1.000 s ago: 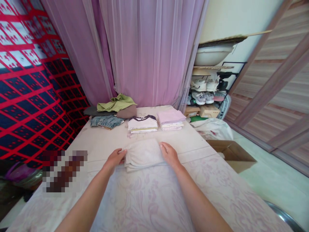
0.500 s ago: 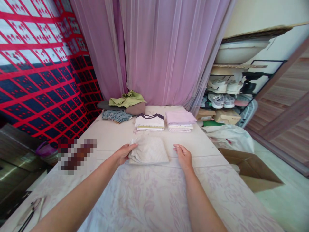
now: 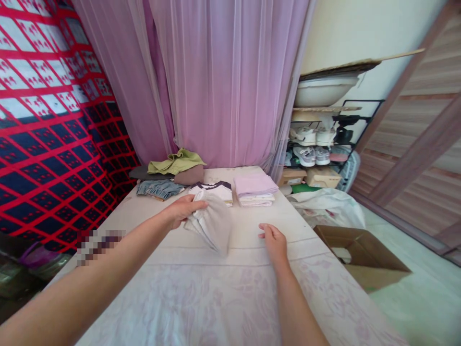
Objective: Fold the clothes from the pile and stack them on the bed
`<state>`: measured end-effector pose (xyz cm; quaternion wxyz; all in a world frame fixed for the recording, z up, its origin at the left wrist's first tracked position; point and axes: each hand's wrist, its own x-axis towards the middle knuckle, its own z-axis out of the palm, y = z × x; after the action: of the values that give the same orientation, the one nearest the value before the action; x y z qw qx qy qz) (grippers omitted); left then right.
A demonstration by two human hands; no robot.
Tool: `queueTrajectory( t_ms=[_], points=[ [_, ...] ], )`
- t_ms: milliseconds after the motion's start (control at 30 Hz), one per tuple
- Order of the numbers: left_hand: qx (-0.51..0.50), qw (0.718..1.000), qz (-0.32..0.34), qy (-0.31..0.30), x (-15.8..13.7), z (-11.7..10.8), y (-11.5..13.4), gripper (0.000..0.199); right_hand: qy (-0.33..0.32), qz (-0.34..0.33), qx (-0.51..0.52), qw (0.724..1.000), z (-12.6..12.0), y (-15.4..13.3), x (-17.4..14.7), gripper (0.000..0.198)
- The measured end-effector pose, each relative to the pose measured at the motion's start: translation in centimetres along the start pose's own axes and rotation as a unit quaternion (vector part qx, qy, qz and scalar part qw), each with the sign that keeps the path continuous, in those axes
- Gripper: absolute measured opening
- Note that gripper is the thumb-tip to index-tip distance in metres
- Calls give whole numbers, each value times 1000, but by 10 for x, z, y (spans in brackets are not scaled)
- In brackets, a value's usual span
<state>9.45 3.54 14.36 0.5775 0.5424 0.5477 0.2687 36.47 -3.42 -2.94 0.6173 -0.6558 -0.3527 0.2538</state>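
My left hand [image 3: 183, 210] is closed on one edge of a folded pale grey ribbed garment [image 3: 214, 223]. The garment is lifted and tilted, its loose end hanging down over the bed; its exact kind does not show. My right hand [image 3: 273, 240] is over the bed to the right of it, holding nothing, with loosely bent fingers apart from the cloth. Behind the garment lies a folded white shirt with a dark neckband [image 3: 220, 188], partly hidden. To its right stands a stack of folded lilac and white clothes [image 3: 255, 186].
At the back left of the bed [image 3: 216, 298] lie a green garment [image 3: 176, 162], a brown one [image 3: 189, 176] and denim [image 3: 159, 189]. A cardboard box [image 3: 360, 247] and a shoe rack [image 3: 324, 137] stand at the right. Purple curtains [image 3: 223, 86] hang behind.
My left hand has raised the folded garment off the bed and tilted it. My right hand stays much the same. The camera view has turned to the right.
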Motion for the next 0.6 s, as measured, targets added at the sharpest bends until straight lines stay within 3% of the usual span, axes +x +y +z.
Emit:
queueTrajectory(
  t_ms=[167,300,400,500,600],
  points=[
    [-8,998,53,-38,28,22,59,45,20,3,-32,999,-6,4,9,44],
    [-99,987,83,-96,67,47,98,34,18,0,-44,999,-6,5,9,44],
    [-191,971,107,-93,103,73,119,28,13,-2,-69,998,-3,5,8,44],
    [-291,952,87,-41,139,103,117,23,13,-13,-87,996,1,7,8,46],
    [-304,953,9,1,169,127,86,13,19,-34,-103,994,4,10,8,45]
  ],
)
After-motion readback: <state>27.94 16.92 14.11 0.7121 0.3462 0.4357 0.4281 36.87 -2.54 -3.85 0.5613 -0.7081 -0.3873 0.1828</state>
